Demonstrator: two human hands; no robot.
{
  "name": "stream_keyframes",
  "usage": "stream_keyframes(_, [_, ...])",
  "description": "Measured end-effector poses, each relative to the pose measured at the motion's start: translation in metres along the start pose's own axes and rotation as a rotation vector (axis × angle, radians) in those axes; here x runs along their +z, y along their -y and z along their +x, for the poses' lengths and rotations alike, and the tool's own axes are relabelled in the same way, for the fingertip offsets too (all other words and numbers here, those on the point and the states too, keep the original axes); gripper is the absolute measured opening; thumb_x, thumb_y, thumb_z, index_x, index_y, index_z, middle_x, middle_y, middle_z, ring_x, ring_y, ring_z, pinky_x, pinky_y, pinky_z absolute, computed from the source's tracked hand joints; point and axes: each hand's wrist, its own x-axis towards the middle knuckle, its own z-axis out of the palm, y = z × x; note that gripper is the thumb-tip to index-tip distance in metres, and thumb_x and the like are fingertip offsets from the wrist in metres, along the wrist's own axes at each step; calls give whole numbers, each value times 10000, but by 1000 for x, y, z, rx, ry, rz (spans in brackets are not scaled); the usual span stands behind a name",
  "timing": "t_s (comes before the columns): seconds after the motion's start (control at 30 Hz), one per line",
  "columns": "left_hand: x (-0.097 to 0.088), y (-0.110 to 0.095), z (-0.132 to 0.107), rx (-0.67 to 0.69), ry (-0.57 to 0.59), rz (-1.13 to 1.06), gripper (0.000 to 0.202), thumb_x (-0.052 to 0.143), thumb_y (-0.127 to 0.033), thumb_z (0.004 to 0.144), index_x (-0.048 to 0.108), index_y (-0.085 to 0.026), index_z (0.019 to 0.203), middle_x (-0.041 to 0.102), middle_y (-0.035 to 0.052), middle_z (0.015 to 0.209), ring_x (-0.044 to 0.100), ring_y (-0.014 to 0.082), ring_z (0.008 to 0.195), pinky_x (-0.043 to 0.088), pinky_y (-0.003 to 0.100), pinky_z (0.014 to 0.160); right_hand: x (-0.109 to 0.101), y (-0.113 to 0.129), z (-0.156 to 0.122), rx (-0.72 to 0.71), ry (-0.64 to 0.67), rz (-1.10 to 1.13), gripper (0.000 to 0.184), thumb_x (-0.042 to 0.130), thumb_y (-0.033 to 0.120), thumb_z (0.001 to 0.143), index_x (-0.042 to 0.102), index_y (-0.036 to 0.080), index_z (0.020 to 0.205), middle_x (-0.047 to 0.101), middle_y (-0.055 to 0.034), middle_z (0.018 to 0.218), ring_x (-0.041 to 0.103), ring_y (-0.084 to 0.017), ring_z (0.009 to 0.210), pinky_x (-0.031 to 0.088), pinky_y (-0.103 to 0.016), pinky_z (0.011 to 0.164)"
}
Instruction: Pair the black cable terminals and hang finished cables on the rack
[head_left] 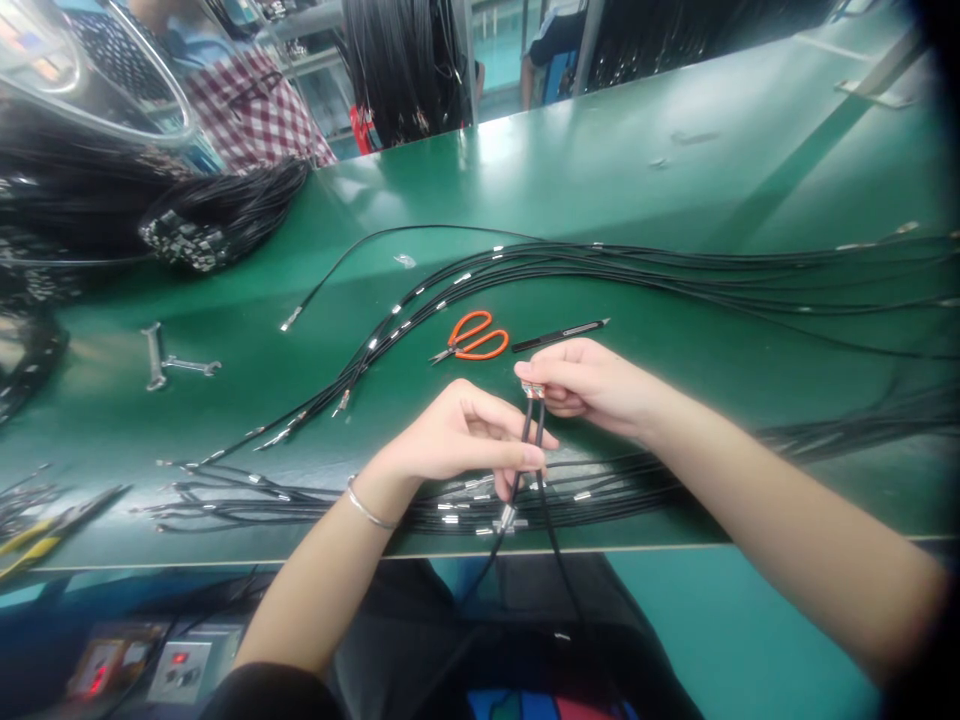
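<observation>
Two black cables [539, 440] hang side by side between my hands, their small metal-and-orange connector ends at the top. My right hand [574, 378] pinches those connector ends between thumb and fingers. Lower down, my left hand [480, 435] is closed on the cables, thumb against fingers. A silvery sleeve [507, 518] sits on one cable just below my left hand, and both cables drop past the table edge. Just beyond my hands lie orange-handled scissors [477, 337] and a black craft knife [561, 335].
On the green table [360, 210] more black cables [540, 262] run across the middle, with another bunch [450, 505] along the front edge. Two wrenches [155, 358] and yellow-handled pliers [52, 532] lie left. Coiled cables [217, 215] pile up at back left, near a person in checked cloth [251, 110].
</observation>
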Motion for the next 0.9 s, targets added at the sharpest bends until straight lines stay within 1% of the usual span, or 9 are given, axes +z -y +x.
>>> stream_keyframes(0.27, [-1,1,0,5,28,-27,179,805,-157,756,776,-120,929,746,77,758,680,125,527,583,175,481,-1,0,0,-4,4,-18,415,782,413,742,541,128,560,343,73,455,234,-21,415,146,-173,392])
stream_keyframes(0.5, [-1,1,1,5,27,-32,171,798,-154,766,778,-124,933,744,79,765,673,118,520,581,173,475,0,0,-1,-24,-5,-32,423,744,351,766,485,140,506,283,87,429,204,-22,404,137,-194,410])
stream_keyframes(0.73, [-1,2,1,3,36,-27,166,796,-149,766,780,-135,930,746,75,763,676,119,524,579,175,483,1,0,-1,-21,7,-13,378,703,293,786,503,139,505,280,87,422,194,-27,405,133,-196,410])
stream_keyframes(0.9, [-2,2,1,-5,32,-17,176,800,-167,763,776,-123,933,743,82,765,674,128,521,573,189,478,1,1,-2,-18,8,-13,382,683,281,799,488,144,501,275,87,425,181,-28,408,125,-200,413])
